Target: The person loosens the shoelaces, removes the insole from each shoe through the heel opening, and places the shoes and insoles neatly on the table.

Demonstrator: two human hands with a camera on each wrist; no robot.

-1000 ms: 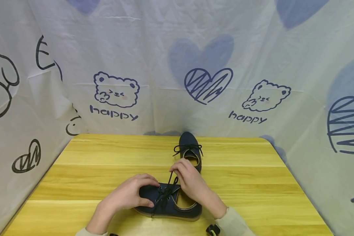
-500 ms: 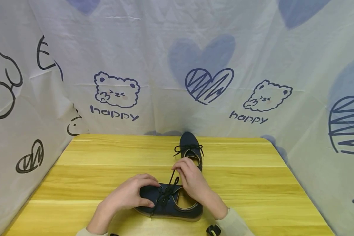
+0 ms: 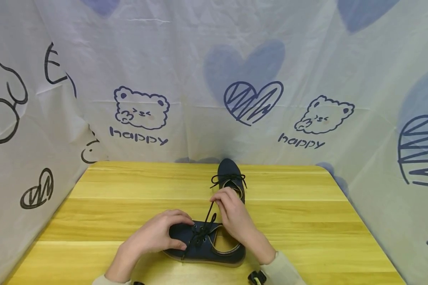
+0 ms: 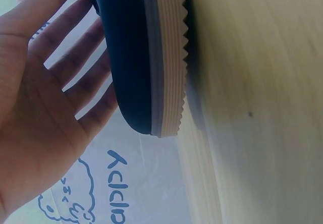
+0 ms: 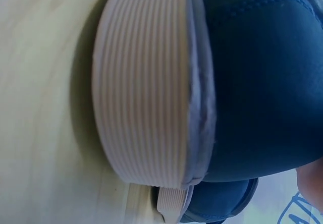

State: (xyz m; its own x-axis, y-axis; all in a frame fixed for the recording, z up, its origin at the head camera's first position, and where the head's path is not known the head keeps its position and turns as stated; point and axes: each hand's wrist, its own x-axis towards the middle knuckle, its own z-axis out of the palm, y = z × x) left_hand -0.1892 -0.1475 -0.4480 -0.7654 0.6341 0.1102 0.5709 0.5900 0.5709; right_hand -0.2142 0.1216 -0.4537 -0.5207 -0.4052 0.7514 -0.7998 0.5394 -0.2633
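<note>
A dark blue lace-up shoe [image 3: 232,259] lies on its sole with the toe to the left; its tan ridged sole [image 4: 169,57] shows in the left wrist view. My left hand [image 3: 158,233] holds the toe, thumb on the near side and fingers over the far side. My right hand [image 3: 235,215] pinches the end of a black shoelace [image 3: 209,212], which stretches taut up from the eyelets. A small loop of lace stands beside it, and another end hangs down the near side. In the right wrist view the shoe's heel [image 5: 262,93] fills much of the picture.
Behind the right hand stands the matching shoe [image 3: 228,169], toe to the back, its lace tied in a bow; the hand hides part of it. The wooden table [image 3: 128,190] meets a white printed cloth [image 3: 199,130] at the back and sides.
My right hand has moved slightly up and to the right, drawing the pinched lace with it. The left hand and the held shoe have stayed nearly in place.
</note>
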